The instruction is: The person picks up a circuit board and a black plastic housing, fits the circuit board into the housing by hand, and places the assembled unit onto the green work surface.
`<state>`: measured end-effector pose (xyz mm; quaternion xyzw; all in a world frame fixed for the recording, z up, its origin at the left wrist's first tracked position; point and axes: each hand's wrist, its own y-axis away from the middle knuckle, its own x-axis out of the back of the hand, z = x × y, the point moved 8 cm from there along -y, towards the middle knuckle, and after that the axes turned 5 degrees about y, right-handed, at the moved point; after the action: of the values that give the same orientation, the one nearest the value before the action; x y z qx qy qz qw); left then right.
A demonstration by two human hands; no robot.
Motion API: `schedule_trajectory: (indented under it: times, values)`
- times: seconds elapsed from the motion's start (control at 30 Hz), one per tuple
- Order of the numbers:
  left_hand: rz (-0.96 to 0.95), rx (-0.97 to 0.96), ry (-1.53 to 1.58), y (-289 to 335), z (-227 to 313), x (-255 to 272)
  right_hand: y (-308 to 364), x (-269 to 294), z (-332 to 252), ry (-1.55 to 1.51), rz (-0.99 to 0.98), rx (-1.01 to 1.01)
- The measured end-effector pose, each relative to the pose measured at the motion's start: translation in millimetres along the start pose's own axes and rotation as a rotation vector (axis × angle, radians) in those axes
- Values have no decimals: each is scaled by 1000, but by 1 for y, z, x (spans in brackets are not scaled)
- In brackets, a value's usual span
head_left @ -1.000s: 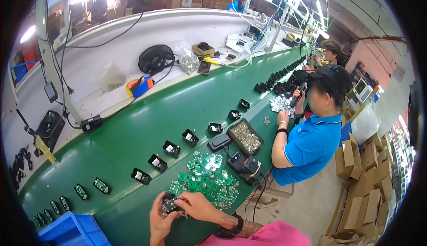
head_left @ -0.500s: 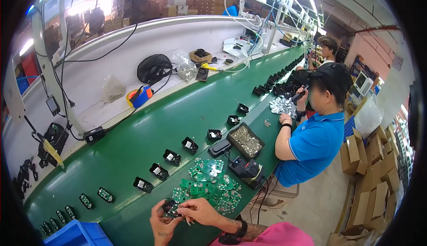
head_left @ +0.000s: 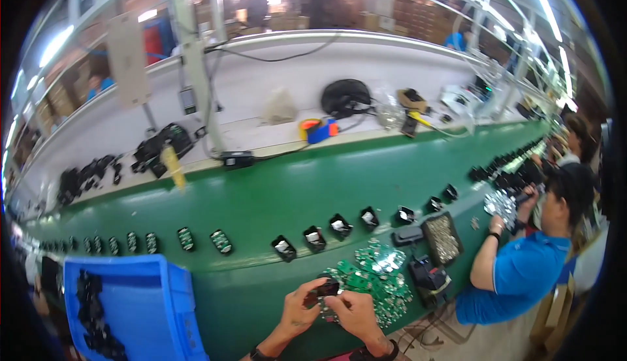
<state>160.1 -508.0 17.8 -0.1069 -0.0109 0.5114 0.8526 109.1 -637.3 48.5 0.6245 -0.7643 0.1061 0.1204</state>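
Between my two hands is a small black plastic housing (head_left: 328, 287), tilted up. My left hand (head_left: 299, 310) grips it from the left, thumb and fingers closed round its side. My right hand (head_left: 356, 312) has its fingers pinched at the housing's lower right edge; the fingertips are partly hidden. Just beyond and to the right lies a heap of green circuit boards (head_left: 379, 276). Past the heap, a row of open black housings (head_left: 313, 238) with pale parts inside stands on the green belt (head_left: 255, 198). Farther left, housings with green boards (head_left: 221, 241) continue the row.
At the left stands a blue bin (head_left: 176, 296) with black parts inside. Right of the boards are a tray of small metal parts (head_left: 443, 238) and a black device (head_left: 428, 275). A co-worker in a blue shirt (head_left: 516, 269) sits at the right. A white shelf (head_left: 255, 126) runs behind the belt.
My view has turned left, bringing the blue bin fully into sight. The housing is now raised and tilted in my hands, and my right fingers have shifted to its lower edge.
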Motion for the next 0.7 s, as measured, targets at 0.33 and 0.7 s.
schedule_trajectory:
  times: [0.33,0.7]
  values:
    - [45,-1,1,6,-3,4,10,-16,-6,134,-217,8]
    - [139,-165,-178,14,12,1,6,-5,-14,335,-88,106]
